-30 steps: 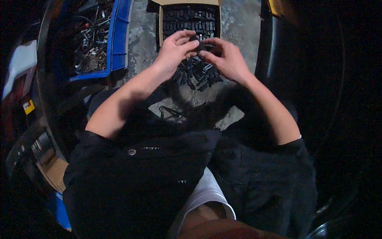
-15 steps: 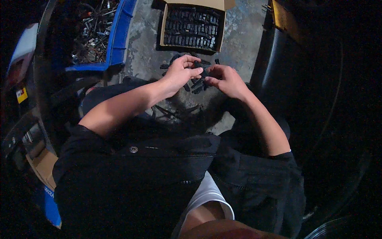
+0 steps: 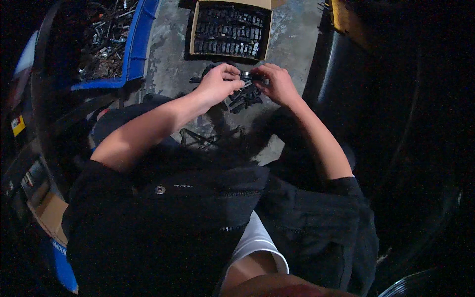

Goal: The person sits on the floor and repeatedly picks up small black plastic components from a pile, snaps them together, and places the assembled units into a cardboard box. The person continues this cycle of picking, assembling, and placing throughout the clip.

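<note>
There is room to pass over the gray concrete floor [image 3: 293, 37] on both sides of the open brown cardboard box [image 3: 268, 37]. A blue plastic bin [image 3: 137, 42] blocks the left, a shiny black rounded shape [image 3: 327, 74] blocks the right, and the bare left hand [image 3: 217, 83], bare right hand [image 3: 278, 84] and loose black parts [image 3: 242, 101] crowd the box's near side.

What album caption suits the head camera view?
Bare left hand and bare right hand over loose black parts, an open brown cardboard box of dark pieces beyond.
</note>
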The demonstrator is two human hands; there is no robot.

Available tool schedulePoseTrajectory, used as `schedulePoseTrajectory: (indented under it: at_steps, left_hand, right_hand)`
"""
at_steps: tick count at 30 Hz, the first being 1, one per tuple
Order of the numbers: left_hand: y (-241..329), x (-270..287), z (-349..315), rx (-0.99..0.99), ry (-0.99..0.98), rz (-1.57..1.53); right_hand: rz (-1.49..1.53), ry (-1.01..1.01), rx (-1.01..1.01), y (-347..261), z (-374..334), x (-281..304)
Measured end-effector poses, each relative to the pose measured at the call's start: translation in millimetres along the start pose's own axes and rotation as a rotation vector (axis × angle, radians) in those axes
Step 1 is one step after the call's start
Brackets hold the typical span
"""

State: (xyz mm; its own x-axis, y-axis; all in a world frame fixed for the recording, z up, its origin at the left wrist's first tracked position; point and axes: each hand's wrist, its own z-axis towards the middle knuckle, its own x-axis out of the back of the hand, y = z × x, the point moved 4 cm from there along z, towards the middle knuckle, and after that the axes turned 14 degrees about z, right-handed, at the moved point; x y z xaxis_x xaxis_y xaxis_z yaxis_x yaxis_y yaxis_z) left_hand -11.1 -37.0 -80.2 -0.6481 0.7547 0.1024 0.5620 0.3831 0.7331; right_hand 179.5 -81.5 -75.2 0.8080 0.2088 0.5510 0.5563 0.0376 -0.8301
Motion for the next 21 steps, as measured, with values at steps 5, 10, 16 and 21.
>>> schedulePoseTrajectory:
  at_steps: [5,10,16,21]
  left_hand:
    - [29,1,-19,-0.316,-0.055,0.72]
    - [20,1,-31,-0.415,-0.164,1.338]
    - [-10,-4,-36,-0.454,-0.113,1.463]
    - [-16,-9,-30,-0.522,-0.058,1.489]
  right_hand:
    - [-0.091,0.038,-0.169,92,1,-20]
    - [-0.257,0.125,-0.175,170,44,-28]
    - [-0.576,0.132,-0.066,246,104,-51]
    - [-0.845,-0.093,-0.077,278,122,-54]
